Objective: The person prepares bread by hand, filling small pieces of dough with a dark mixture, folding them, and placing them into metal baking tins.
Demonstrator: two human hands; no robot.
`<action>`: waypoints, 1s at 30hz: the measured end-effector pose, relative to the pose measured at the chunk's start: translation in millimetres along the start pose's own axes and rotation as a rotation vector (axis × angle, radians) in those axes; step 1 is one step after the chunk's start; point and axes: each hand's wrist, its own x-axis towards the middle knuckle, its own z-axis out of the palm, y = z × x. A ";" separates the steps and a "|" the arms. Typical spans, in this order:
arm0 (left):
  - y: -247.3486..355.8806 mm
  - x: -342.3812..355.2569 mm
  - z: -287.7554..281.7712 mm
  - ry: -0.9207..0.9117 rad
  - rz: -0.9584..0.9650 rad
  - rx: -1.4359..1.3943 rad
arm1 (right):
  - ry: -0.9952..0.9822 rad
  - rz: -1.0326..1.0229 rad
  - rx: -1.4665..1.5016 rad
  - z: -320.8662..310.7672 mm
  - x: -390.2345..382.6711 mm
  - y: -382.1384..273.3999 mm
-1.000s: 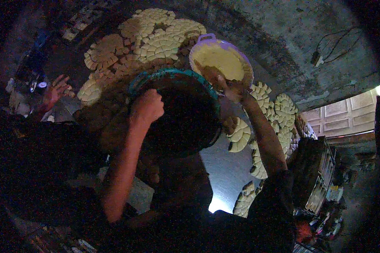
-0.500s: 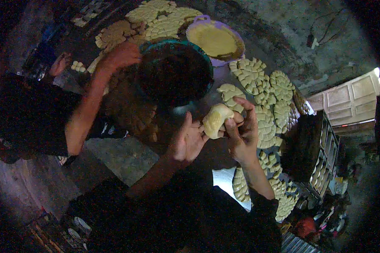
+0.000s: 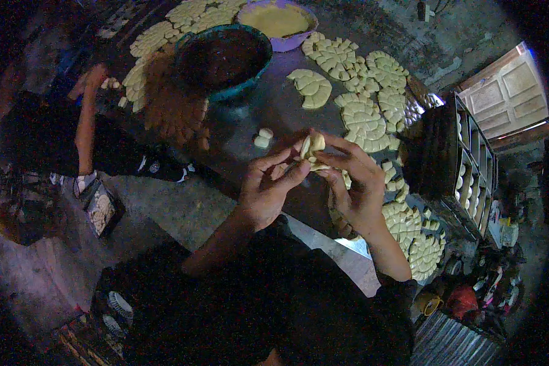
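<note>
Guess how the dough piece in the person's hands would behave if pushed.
The dough piece looks soft and would probably dent: it is bent between the left hand and right hand. Its uneven shape probably wouldn't roll far.

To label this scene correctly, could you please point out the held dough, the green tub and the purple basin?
Held dough (image 3: 317,143): head view, on its pale upper part.
Green tub (image 3: 239,91): head view, on its near rim.
Purple basin (image 3: 291,43): head view, on its near outer wall.

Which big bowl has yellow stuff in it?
The purple basin at the top edge: yellow contents show in it, while the teal basin beside it looks dark inside.
</note>
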 end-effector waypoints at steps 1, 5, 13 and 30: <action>-1.3 -6.6 5.1 0.009 -0.009 0.017 | 0.023 -0.006 0.040 -2.4 -8.3 -2.1; -4.5 -27.1 18.0 0.079 -0.109 0.128 | -0.058 -0.149 -0.048 -12.0 -35.1 -16.8; 13.0 -49.6 18.0 0.184 -0.135 0.636 | -0.150 -0.310 -0.048 -16.3 -44.8 -42.0; 36.5 -23.6 -77.3 0.093 -0.264 0.448 | -0.384 0.063 0.212 44.4 30.4 -33.6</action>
